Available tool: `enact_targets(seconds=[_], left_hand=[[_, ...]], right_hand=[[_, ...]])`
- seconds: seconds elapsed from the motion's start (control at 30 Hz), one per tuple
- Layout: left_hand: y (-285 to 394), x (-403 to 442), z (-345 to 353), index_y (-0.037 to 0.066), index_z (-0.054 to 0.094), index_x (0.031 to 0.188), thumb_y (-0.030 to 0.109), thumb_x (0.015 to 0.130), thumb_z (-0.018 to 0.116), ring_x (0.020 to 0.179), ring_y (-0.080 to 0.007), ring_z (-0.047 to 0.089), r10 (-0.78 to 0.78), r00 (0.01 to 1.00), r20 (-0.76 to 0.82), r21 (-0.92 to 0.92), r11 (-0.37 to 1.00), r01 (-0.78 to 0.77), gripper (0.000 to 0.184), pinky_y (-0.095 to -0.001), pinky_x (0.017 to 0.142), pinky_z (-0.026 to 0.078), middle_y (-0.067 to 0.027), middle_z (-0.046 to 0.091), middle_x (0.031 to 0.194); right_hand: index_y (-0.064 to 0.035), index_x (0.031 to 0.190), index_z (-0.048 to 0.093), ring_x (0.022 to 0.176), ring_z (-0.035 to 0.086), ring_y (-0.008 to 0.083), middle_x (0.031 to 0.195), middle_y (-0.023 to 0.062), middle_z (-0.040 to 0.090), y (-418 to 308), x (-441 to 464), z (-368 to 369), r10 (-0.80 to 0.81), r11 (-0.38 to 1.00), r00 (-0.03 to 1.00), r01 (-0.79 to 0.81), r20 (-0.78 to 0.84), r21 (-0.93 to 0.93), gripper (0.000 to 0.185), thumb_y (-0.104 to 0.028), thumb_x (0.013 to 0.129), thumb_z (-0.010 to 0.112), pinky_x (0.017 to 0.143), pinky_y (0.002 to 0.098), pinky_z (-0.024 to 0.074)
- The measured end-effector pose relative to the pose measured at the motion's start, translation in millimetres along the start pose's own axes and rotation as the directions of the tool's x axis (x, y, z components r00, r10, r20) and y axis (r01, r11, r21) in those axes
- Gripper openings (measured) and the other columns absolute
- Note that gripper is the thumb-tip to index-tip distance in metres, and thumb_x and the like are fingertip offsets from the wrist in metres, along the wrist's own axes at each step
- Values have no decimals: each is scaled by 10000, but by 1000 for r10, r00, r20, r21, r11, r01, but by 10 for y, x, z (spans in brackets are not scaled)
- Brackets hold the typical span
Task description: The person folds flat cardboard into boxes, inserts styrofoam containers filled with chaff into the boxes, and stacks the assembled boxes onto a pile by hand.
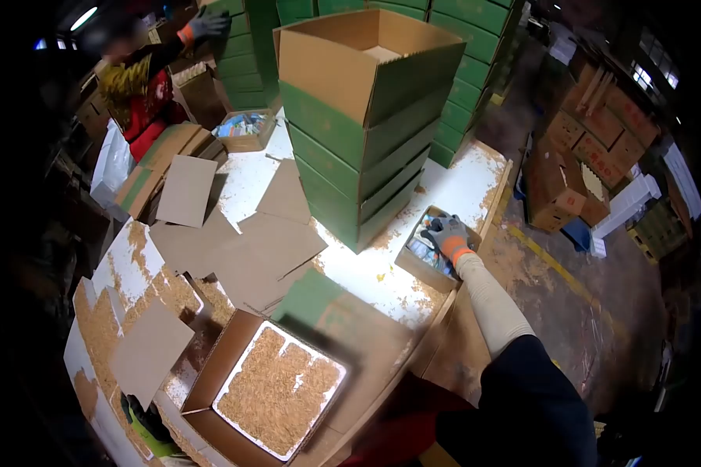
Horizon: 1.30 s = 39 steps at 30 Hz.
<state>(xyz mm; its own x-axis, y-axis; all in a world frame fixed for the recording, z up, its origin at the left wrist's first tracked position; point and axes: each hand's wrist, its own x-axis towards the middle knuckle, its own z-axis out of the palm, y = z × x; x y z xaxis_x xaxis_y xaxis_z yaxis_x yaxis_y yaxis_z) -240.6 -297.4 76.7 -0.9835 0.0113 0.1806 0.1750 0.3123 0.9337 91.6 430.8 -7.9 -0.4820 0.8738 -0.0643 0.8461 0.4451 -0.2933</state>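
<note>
My right hand (449,235), in a grey glove with an orange cuff, reaches into a small cardboard box (424,272) of blue and white packets (422,247). Its fingers curl down among them; what they grip is hidden. At the lower left, my left hand (149,428), in a black and lime-green glove, grips the lower edge of a plain cardboard sheet (153,352), which hides part of the fingers. Between my hands sits an open carton (234,350), holding a white foam-like tray filled with brown shavings (280,389).
A tall stack of green cartons (327,163) stands on the white table (358,276), its top one open. Flattened cardboard (234,257) and shavings-covered white trays (101,327) lie left. A co-worker (144,93) stands at the back left near another packet box (245,140). Brown cartons (553,187) sit right.
</note>
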Motion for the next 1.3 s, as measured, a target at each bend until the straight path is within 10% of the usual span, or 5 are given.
enact_targets(seconds=[0.23, 0.33, 0.67, 0.87, 1.3], left_hand=[[1988, -929, 694, 101, 614, 1235, 418, 873, 612, 1184, -406, 542, 69, 967, -245, -132, 986, -104, 482, -572, 989, 419, -152, 616, 1269], [2344, -1119, 1147, 101, 622, 1224, 419, 877, 605, 1157, -398, 558, 316, 945, -85, 10, 949, -316, 470, -559, 963, 435, -157, 623, 1254], [2042, -1615, 2156, 103, 648, 1187, 420, 891, 581, 1068, -369, 612, 193, 417, 888, 299, 448, -843, 439, -518, 876, 491, -172, 646, 1202], [2058, -1602, 1997, 104, 664, 1165, 420, 899, 567, 1015, -352, 644, 19, 398, 917, 380, 258, -888, 424, -492, 824, 524, -182, 660, 1171], [1688, -1643, 1156, 143, 594, 1141, 376, 814, 695, 918, -329, 643, 302, 474, 827, 413, 247, -877, 414, -445, 790, 509, -141, 650, 987]], right_hand=[[-14, 959, 721, 809, 700, 267, 874, 156, 725, 68, -172, -410, -29, 831, 929, 227, -368, 508, 212, -199, 892, 640, 745, 376, 548], [7, 1005, 695, 893, 680, 250, 988, 141, 721, -1007, -252, -21, -451, -66, 813, 380, -367, 923, 195, -141, 902, 621, 863, 364, 547], [-95, 1126, 616, 1027, 609, 375, 1118, 168, 625, -2382, -2179, -759, -640, 225, 659, 652, -395, 724, 301, -243, 865, 589, 888, 482, 481], [-161, 1194, 628, 1229, 523, 283, 1352, 149, 513, -3256, -2681, -649, -995, -81, -59, 950, 81, -301, 350, -339, 898, 574, 1001, 466, 440], [-140, 1201, 609, 1127, 591, 312, 1201, 119, 619, -2891, -2106, -611, -957, 148, 176, 980, 232, -135, 396, -312, 847, 653, 993, 441, 432]])
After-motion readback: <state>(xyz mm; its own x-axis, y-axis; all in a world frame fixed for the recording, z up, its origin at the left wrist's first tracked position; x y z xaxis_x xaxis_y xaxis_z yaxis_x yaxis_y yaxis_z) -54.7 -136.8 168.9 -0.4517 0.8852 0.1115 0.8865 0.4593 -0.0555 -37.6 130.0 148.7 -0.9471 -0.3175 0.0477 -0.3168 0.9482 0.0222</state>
